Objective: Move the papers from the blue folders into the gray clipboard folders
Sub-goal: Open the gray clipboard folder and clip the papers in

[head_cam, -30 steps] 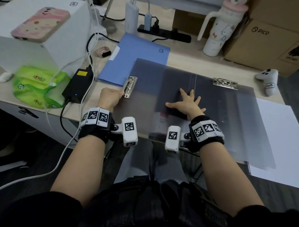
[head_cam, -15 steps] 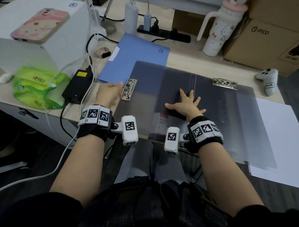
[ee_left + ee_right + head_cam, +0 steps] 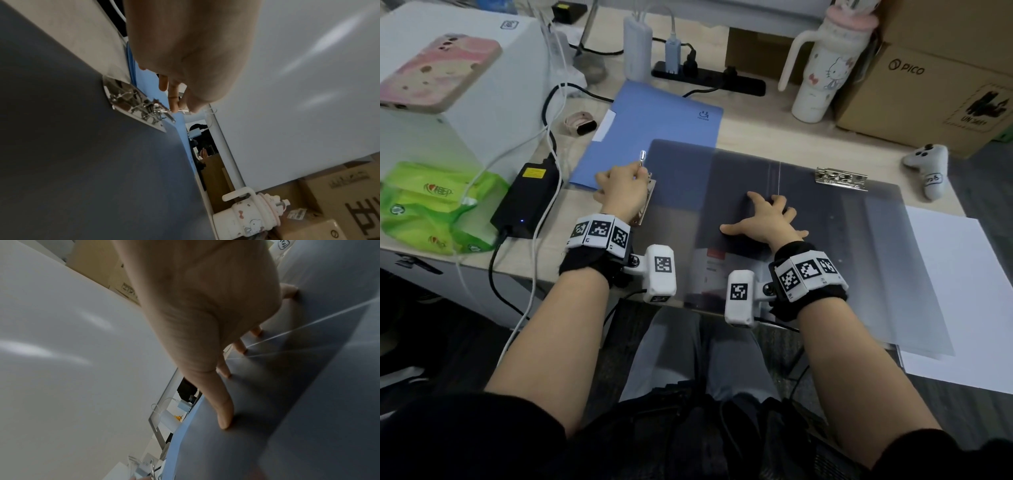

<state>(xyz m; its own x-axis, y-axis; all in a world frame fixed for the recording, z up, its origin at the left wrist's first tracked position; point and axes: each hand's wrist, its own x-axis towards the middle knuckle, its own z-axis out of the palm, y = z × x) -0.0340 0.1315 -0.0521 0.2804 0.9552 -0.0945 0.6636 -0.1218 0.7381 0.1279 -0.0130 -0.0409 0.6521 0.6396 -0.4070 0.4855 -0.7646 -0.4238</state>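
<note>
A translucent gray clipboard folder (image 3: 808,240) lies open across the desk, with one metal clip (image 3: 645,202) at its left edge and a second clip (image 3: 840,178) at the back right. My left hand (image 3: 635,174) pinches the left clip's lever (image 3: 642,157), which stands raised; the left wrist view shows the fingertips (image 3: 174,105) on the lever by the clip (image 3: 135,102). My right hand (image 3: 763,214) lies flat, fingers spread, on the folder's middle (image 3: 308,394). A shut blue folder (image 3: 657,126) lies partly under the gray one's back left corner.
White sheets (image 3: 962,291) lie under the gray folder's right edge. A white box with a phone (image 3: 438,72), green tissue packs (image 3: 431,205) and a black adapter (image 3: 527,198) crowd the left. At the back are a power strip (image 3: 709,78), a tumbler (image 3: 825,68), cardboard boxes (image 3: 928,102) and a white controller (image 3: 928,171).
My left hand has moved onto the left clip and lifted its lever, which lay flat before. The right hand has stayed pressed on the folder.
</note>
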